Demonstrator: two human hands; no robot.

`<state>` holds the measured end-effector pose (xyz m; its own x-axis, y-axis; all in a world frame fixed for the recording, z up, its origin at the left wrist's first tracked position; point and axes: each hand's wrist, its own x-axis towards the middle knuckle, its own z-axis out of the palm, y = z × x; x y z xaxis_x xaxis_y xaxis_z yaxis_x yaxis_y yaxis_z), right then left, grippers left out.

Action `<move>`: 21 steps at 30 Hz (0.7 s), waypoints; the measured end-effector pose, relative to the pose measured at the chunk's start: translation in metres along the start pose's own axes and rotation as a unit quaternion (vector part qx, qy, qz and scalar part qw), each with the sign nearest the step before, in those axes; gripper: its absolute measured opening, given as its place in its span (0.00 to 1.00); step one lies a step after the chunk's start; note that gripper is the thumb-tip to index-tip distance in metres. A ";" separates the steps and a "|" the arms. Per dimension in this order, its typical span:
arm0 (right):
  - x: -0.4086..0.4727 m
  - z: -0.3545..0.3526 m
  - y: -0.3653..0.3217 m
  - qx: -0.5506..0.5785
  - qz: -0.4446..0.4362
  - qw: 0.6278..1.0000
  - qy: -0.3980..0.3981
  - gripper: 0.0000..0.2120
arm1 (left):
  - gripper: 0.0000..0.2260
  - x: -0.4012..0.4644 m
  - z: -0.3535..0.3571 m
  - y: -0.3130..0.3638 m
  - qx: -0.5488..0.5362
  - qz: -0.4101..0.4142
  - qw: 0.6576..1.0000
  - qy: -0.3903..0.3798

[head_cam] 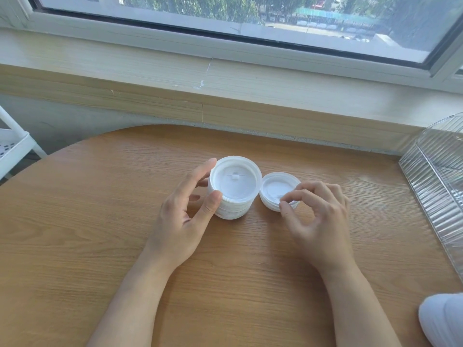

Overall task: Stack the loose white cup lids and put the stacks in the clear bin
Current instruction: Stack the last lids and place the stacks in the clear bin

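A tall stack of white cup lids (pixel 234 189) stands in the middle of the round wooden table (pixel 100 221). My left hand (pixel 185 214) grips its left side, thumb at the front rim and fingers behind. Just to the right lies a shorter pile of white lids (pixel 276 187), touching or nearly touching the tall stack. My right hand (pixel 318 216) pinches the near rim of that shorter pile between thumb and forefinger. The clear ribbed bin (pixel 436 186) sits at the table's right edge, apart from both hands.
A wooden window sill (pixel 225 96) and the window run along the far side of the table. A white rack (pixel 12 146) stands off the table at the left. A white object (pixel 443 319) shows at the lower right corner.
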<state>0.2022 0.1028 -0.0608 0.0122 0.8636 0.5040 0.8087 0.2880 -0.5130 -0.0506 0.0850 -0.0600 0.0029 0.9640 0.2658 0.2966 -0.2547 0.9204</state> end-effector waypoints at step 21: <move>0.000 0.000 -0.011 0.117 0.010 0.990 0.073 0.02 | 0.23 0.000 -0.001 0.000 0.011 -0.001 1.000 0.000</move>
<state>0.1935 0.0997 -0.0546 0.1255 0.8064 0.5780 0.6487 0.3741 -0.6628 -0.0514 0.0853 -0.0597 0.0018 0.9644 0.2644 0.3182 -0.2513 0.9141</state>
